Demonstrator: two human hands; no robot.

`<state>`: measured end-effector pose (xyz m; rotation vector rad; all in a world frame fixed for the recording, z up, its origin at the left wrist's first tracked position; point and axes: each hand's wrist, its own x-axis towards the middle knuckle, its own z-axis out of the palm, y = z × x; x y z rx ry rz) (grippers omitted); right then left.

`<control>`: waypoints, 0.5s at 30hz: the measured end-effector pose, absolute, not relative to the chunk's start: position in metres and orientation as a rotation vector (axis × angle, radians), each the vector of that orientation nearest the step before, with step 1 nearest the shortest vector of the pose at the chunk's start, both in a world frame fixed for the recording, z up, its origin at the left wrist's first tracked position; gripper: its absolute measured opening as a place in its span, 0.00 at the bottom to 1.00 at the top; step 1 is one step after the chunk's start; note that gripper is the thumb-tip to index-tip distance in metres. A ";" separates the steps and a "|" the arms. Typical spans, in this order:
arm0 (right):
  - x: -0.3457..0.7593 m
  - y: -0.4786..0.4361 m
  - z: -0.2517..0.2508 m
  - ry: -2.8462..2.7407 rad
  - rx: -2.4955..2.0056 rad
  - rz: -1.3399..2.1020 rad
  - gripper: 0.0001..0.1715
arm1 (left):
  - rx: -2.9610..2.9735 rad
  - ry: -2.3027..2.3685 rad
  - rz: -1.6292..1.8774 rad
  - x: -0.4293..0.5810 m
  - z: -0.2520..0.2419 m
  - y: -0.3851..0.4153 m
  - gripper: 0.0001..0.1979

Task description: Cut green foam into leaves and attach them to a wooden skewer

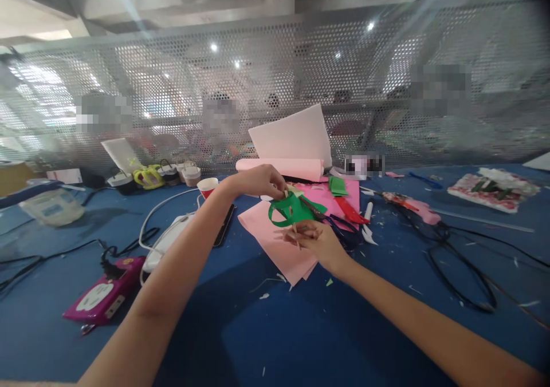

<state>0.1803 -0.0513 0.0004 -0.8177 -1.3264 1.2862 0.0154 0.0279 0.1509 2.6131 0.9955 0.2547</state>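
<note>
My left hand (264,181) reaches over the pink sheets, fingers pinched together at the upper edge of some cut green material (303,209). What those fingertips hold is too small to make out. Closer to me, my right hand (315,238) pinches a thin pale stick (295,233) between thumb and fingers, just below a curved green strip. Light pink sheet (275,241) lies under both hands. Dark-handled scissors (346,235) rest right beside the right hand, partly hidden by the green pieces. A red piece (349,209) and a small green stack (337,186) lie beyond.
A pink glue gun (415,206) with a black cord lies at right. On the left are a magenta power strip (105,292), a white cable, a red paper cup (207,187) and a plastic tub (51,206). A perforated metal screen (172,89) borders the blue table.
</note>
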 end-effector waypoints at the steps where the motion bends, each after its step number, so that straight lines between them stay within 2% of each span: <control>1: 0.177 -0.049 -0.002 -1.323 -0.797 1.297 0.20 | 2.596 0.988 0.233 0.012 0.151 0.029 0.08; 9: 0.155 -0.039 -0.008 -1.365 -0.776 1.304 0.21 | 2.544 0.902 0.021 -0.004 0.152 0.038 0.04; 15: 0.157 -0.043 -0.005 -1.377 -0.779 1.289 0.21 | 2.531 0.945 0.018 -0.002 0.151 0.037 0.04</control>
